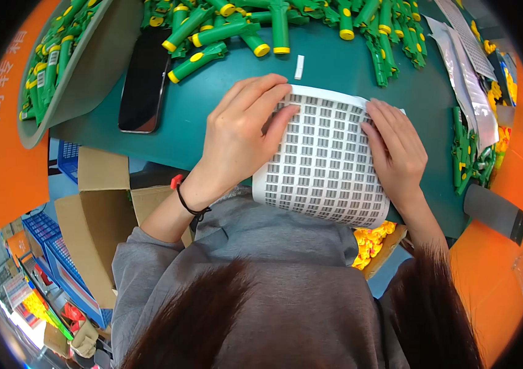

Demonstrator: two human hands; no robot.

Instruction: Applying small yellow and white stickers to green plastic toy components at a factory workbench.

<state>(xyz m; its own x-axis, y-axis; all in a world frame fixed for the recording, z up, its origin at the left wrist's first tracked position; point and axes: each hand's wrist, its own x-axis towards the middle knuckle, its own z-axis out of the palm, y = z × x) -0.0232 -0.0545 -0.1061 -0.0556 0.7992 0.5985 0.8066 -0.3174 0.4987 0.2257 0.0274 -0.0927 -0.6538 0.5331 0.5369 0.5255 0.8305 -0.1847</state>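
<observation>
A white sheet of small barcode stickers (323, 150) is held between my two hands, its near end curling down over the table edge toward my lap. My left hand (243, 123) grips the upper left edge, thumb on top of the sheet. At the upper right edge my right hand (395, 144) pinches it, fingers bent together. Just beyond the sheet, a small white strip (299, 67) lies on the green table mat (335, 61). Farther off are piled green tube-shaped plastic parts with yellow ends (280, 31).
A black phone (145, 83) lies left of my hand, beside a grey bin (98, 74) of green parts. An open cardboard box (92, 230) stands below left. On the right are silvery plastic bags (467, 92), more green parts (467, 157) and a dark grey cylinder (495, 212).
</observation>
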